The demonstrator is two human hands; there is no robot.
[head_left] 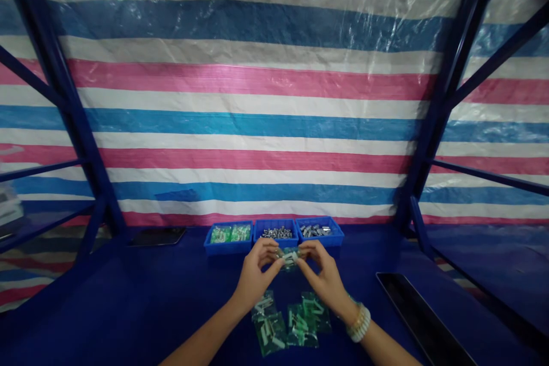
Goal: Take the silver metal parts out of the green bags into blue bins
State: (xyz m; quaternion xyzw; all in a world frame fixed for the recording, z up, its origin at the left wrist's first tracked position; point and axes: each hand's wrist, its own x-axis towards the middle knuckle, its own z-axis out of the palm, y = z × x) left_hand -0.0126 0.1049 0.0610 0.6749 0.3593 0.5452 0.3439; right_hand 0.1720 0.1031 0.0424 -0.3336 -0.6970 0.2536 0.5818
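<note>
A small clear plastic bag (290, 258) with pale, short pieces inside is stretched between both hands above the blue table. My left hand (259, 266) pinches its left edge between thumb and fingers. On the other side, my right hand (319, 269) grips the right edge the same way; a beaded bracelet circles that wrist. Below the hands lie several similar filled bags, among them one bag (271, 333) with white pieces and another bag (301, 325) with a greenish look. What exactly the pieces are is too small to tell.
Three blue bins stand in a row at the back: a left bin (229, 248) with green-and-white packets, a middle bin (275, 242) and a right bin (338, 238) with small metallic parts. A dark flat device (422, 314) lies at right, another dark flat object (157, 236) back left. Blue posts flank a striped sheet.
</note>
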